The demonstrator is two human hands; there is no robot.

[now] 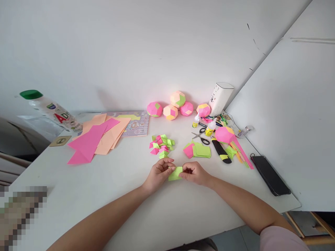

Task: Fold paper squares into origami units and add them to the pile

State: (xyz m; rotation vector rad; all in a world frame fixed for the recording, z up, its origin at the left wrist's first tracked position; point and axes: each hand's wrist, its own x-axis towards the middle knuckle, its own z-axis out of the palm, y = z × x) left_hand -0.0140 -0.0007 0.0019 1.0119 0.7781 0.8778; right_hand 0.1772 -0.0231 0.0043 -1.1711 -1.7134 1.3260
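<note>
Between my two hands is a small piece of lime-green paper [175, 173], held just above the white table near its middle. My left hand [158, 173] pinches its left edge between thumb and fingers. On the other side, the thumb and curled fingers of my right hand [195, 173] grip the right edge. Just beyond my left hand lies a pile of folded green and pink paper pieces [161, 144]. A stack of green paper pieces [202, 150] sits beyond my right hand, with a pink paper piece [188, 150] at its left.
Black-handled scissors [202, 136], glue bottles [210, 128] and a utility knife [221, 150] lie at the right, near a phone [270, 174]. Several faceted paper balls [170, 112] line the wall. Pink sheets [91, 143] and a tall bottle [54, 111] are at the left.
</note>
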